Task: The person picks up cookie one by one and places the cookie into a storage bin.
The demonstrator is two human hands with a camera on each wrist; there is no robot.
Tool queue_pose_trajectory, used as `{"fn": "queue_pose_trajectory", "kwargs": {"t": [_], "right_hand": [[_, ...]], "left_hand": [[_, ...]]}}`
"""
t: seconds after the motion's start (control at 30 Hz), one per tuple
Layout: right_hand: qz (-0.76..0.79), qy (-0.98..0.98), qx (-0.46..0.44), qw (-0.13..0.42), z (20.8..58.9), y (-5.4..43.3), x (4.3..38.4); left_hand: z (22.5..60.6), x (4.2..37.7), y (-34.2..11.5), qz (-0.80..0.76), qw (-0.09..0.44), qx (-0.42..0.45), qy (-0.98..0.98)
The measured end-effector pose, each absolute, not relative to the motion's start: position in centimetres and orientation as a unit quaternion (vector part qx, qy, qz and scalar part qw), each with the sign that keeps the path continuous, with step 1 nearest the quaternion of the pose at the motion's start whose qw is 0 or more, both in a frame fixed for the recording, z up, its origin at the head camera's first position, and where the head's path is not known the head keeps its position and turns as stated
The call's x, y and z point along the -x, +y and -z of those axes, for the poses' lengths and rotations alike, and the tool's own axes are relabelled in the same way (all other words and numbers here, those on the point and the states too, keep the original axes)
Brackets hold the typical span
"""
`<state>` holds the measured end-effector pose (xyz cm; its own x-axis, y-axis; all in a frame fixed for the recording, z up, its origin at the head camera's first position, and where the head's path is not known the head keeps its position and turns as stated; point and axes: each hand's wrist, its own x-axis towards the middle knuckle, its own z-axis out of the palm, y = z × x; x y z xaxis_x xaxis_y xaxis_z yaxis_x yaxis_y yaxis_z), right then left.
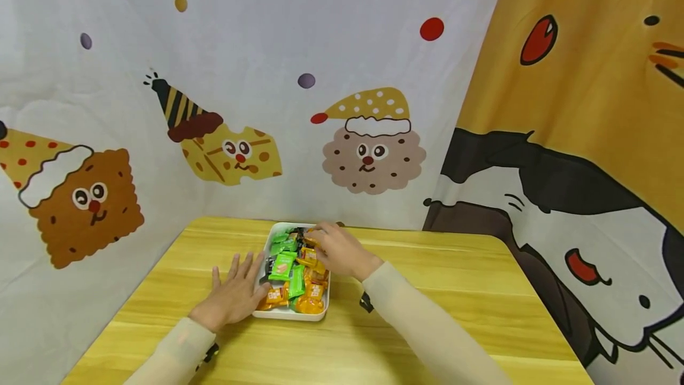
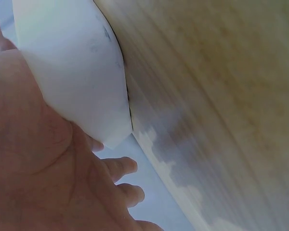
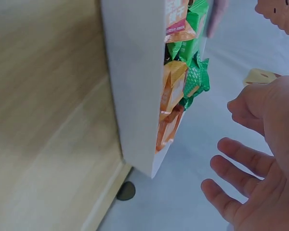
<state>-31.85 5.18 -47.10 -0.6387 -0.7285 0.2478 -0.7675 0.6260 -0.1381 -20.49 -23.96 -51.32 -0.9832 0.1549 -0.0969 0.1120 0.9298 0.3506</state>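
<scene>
A white rectangular tray (image 1: 288,316) full of small wrapped snacks stands on the table. Green packets (image 1: 282,266) lie toward its middle and left, orange packets (image 1: 314,293) along the right and front. My left hand (image 1: 235,294) is at the tray's left side with its fingers spread and straight; in the left wrist view the palm lies along the white tray wall (image 2: 77,67). Above the far right part of the tray is my right hand (image 1: 342,249). The right wrist view shows its fingers (image 3: 236,168) loosely bent and apart, holding nothing, beside the packets.
The wooden table (image 1: 427,308) extends to both sides and in front of the tray. Behind it hangs a white cloth (image 1: 299,195) with cartoon snack figures. A small dark round thing (image 3: 126,191) shows near the tray's far corner in the right wrist view.
</scene>
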Motion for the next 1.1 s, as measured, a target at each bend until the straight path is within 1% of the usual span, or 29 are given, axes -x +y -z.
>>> {"fn": "queue_pose_trajectory", "kwargs": {"t": [0.2,0.47,0.57,0.8,1.1], "right_hand": [[-0.124,-0.892,-0.418,0.117,47.6,8.2,30.5],[-0.145,-0.916,-0.359,0.102,48.3,13.9,28.0],[-0.147,-0.920,-0.350,0.098,48.5,16.0,27.2],[-0.147,-0.925,-0.330,0.118,49.1,20.5,25.5],[-0.146,-0.939,-0.276,0.141,49.5,25.2,23.3]], "left_hand": [[51.4,20.5,-24.2,-0.184,0.062,-0.066,0.979],[51.5,20.6,-24.3,-0.191,0.071,-0.067,0.977],[51.5,20.7,-24.3,-0.193,0.073,-0.067,0.976],[51.4,20.7,-24.3,-0.193,0.077,-0.071,0.976],[51.6,20.8,-24.4,-0.188,0.072,-0.075,0.977]]}}
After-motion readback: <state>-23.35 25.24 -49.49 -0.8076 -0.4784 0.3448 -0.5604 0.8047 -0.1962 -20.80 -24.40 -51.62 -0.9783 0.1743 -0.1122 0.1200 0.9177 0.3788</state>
